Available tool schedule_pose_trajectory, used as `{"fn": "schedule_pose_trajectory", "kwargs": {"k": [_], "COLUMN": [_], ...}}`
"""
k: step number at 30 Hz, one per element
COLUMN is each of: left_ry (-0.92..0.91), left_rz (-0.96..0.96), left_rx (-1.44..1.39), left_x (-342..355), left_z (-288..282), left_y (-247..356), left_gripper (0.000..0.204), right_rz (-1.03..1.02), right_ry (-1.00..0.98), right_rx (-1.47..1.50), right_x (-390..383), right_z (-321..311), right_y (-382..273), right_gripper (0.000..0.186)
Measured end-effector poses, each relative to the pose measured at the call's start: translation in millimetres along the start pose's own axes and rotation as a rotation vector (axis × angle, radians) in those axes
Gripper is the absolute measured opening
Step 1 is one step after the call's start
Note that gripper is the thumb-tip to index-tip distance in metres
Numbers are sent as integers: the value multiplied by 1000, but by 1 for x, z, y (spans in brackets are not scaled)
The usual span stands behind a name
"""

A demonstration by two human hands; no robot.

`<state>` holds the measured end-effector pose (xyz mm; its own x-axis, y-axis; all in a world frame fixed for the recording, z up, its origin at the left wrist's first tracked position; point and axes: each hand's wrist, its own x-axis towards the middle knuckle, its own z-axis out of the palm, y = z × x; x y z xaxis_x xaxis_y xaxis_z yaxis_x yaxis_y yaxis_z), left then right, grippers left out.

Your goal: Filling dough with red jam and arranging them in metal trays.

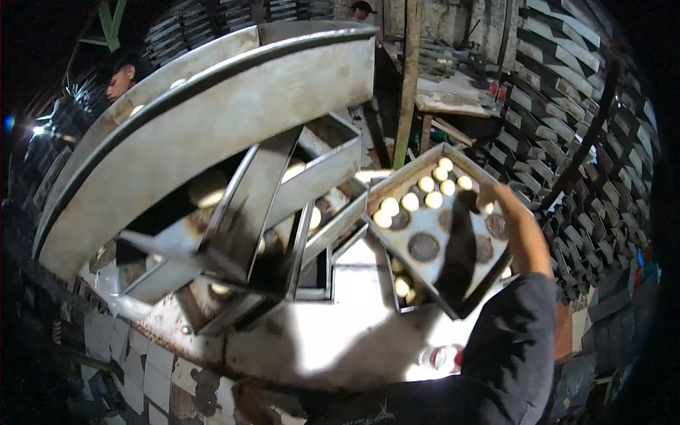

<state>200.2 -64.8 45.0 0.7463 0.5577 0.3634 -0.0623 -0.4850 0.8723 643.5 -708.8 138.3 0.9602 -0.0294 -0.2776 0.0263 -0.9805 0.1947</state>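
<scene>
My right hand (494, 196) reaches over the far right side of a metal tray (432, 256). Its fingers are closed around a pale dough ball (487, 208) at the tray's edge, partly covered by the hand. Several round dough balls (426, 184) sit in the far half of this tray. Dark round marks (423, 247) show on its bottom, and the shadow of my arm falls across it. The tray rests at a slant over another tray (403, 287) that also holds dough balls. My left hand does not show.
Deep metal trays (312, 184) are stacked crosswise on the left, some holding dough balls. A large tray (212, 99) tops them. A jar-like container (440, 358) stands near the table's front edge. A wooden post (409, 85) rises behind. Two people (122, 79) are in the background.
</scene>
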Motion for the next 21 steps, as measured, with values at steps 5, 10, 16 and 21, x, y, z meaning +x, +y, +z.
{"fn": "schedule_pose_trajectory", "kwargs": {"k": [5, 10, 16, 21], "left_ry": [-605, -777, -413, 143], "left_rz": [-233, -411, -783, -635], "left_rx": [-614, -1290, -1111, -1102], "left_x": [-3, -5, -7, -31], "left_z": [6, -27, -158, -195], "left_y": [116, 145, 48, -29], "left_gripper": [26, 74, 38, 29], "right_rz": [-526, -923, -1287, -1275], "right_ry": [270, 953, 393, 335], "right_rx": [348, 317, 429, 1203], "right_x": [-219, -396, -524, -510], "right_z": [-200, -166, -29, -25], "right_y": [-137, -345, -560, -678], "right_gripper": [36, 18, 37, 13]}}
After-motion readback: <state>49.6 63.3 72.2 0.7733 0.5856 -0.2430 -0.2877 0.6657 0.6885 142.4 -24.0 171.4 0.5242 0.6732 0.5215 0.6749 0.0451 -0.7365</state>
